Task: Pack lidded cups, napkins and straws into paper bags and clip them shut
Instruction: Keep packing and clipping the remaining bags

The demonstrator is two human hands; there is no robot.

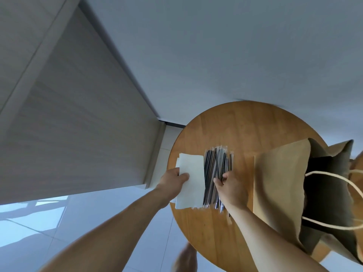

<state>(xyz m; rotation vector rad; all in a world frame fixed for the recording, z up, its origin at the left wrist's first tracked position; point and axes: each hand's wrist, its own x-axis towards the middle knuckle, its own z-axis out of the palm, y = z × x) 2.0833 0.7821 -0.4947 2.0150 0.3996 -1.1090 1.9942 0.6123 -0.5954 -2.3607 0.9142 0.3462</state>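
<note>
- Left hand (173, 178) pinched the near edge of the napkins (193, 173), thumb on top; right hand (230, 188) pinched into the straws (217, 163) with curled fingertips.
- Napkins and straws lay side by side, touching, on the table (235, 124); the bag (279, 183) stood open just right of the straws.
- Picking looked to be the step: it wanted the thumb to slide off only the top napkin.
- One straw needed singling out (slick wrappers probably drag neighbours) and lifting clear before going to the bag's mouth.
</note>
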